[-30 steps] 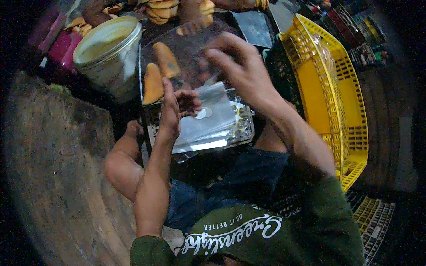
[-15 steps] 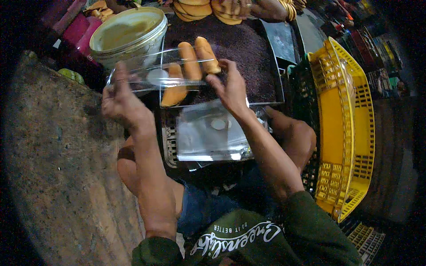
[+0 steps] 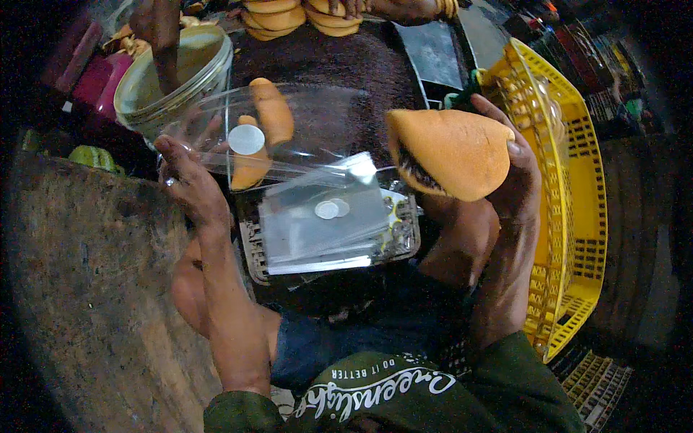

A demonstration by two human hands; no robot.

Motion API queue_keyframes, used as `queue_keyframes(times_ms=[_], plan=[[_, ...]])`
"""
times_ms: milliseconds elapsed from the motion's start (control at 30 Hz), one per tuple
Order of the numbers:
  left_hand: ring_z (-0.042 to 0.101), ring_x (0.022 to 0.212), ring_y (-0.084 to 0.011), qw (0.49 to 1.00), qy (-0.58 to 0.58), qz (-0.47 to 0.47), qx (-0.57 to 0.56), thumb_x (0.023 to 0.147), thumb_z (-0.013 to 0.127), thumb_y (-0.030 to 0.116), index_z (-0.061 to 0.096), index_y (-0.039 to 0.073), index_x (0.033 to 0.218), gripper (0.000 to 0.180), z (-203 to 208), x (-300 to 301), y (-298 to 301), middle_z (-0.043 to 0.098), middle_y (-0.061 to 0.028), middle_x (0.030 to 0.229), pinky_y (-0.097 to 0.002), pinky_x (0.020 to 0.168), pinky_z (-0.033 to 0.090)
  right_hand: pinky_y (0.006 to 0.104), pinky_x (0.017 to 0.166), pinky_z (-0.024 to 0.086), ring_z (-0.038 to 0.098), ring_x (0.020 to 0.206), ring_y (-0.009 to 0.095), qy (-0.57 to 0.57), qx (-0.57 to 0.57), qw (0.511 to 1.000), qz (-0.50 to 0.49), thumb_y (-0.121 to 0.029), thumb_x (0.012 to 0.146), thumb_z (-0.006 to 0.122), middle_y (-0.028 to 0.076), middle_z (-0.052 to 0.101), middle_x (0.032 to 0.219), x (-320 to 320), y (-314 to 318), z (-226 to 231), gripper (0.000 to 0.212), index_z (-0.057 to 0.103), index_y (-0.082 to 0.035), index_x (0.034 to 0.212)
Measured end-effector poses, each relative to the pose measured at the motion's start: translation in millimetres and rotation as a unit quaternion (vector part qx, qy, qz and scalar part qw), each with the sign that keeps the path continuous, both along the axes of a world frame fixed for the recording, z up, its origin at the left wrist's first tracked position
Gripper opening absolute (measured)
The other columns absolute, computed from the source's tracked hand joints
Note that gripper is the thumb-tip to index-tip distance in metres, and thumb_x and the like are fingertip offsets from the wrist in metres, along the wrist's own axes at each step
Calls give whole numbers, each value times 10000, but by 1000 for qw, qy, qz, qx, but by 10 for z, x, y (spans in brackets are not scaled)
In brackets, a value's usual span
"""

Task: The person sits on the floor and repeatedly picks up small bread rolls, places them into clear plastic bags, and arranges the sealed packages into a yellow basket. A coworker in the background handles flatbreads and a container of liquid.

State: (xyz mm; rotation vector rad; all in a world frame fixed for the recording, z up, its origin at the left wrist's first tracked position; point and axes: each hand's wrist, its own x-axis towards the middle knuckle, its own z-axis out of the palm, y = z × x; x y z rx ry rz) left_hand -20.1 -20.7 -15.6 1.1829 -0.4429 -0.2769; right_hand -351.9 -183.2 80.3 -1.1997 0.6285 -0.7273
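Observation:
My left hand [image 3: 193, 184] pinches one end of a clear plastic bag [image 3: 317, 108] with a white round label on it. The bag stretches across the tray's near left corner. To the right, my right hand [image 3: 525, 169] grips a golden bread roll [image 3: 455, 148] by its closed end. A dark filling shows in the slit facing left; the roll is apart from the bag. Behind the bag lie two more rolls, an upper one [image 3: 273, 108] and a lower one [image 3: 250, 173]. Below it, a stack of clear bags [image 3: 303, 238] rests on a grey plastic basket [image 3: 254, 261].
A tray of dark crumbs [image 3: 346, 72] lies ahead, with piled rolls [image 3: 274, 18] and another person's hand [image 3: 404, 9] at its far side. Another person's arm [image 3: 164, 50] reaches into the pale bucket [image 3: 130, 119]. A yellow crate [image 3: 595, 216] stands at right.
My right hand has picked up a roll from the tray and moved right, turning its slit to the left. My left hand still holds the bag. Another person's arm has entered the bucket.

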Motion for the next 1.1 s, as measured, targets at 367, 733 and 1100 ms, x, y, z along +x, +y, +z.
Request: queue_keyframes(times_ms=[367, 733, 1100], plan=[[597, 1185, -264, 937, 229, -234, -125, 961, 579, 482, 407, 32, 1400, 651, 126, -580, 72, 563, -139, 1337, -403, 882, 571, 363, 1029, 416, 533, 1188, 226, 27, -168, 985, -21, -322, 927, 656, 163, 566, 1247, 1129, 777, -75, 619, 414, 11, 1390], [631, 1086, -210, 974, 184, -127, 16, 942, 669, 357, 485, 48, 1355, 548, -197, -606, 18, 631, -87, 1188, -306, 826, 564, 624, 1037, 379, 527, 1227, 398, 290, -736, 611, -37, -210, 703, 798, 251, 565, 1241, 1579, 942, -264, 780, 415, -72, 1369], [682, 664, -271, 837, -107, -347, 410, 898, 645, 526, 684, -23, 880, 550, -461, -853, -125, 683, -173, 737, -376, 636, 529, 462, 837, 527, 672, 969, 397, 537, -590, 515, -314, -457, 833, 666, 233, 694, 1011, -1476, -2323, 1244, 543, 585, -108, 1241]])
